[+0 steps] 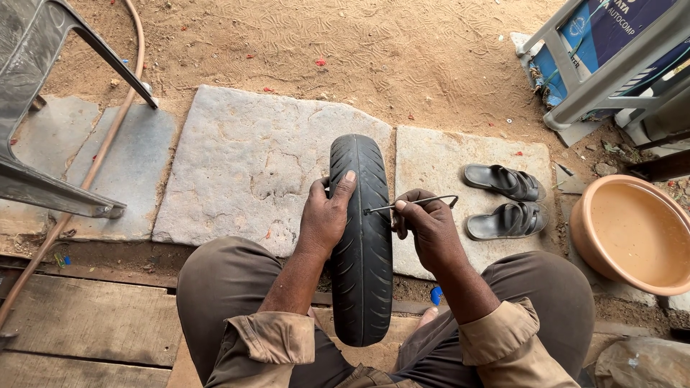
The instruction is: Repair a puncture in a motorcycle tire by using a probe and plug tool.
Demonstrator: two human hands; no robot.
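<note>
You have the black tyre [361, 244] upright between your knees, which keeps it from rolling. Your left hand [325, 215] wraps over the tread to steady it, fingers closed on the rubber. Your right hand [429, 228] pinches a thin metal probe [410, 205], tip at the tread. Farther off lie 2 sandals [505, 201] on a stone slab [248, 162], a tan basin [632, 233] of water at your right.

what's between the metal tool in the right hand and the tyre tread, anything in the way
Nothing visible. The right hand holds the thin metal tool with its tip already against the tread of the tyre. The left hand grips the tyre's other side, clear of the tip.
</note>
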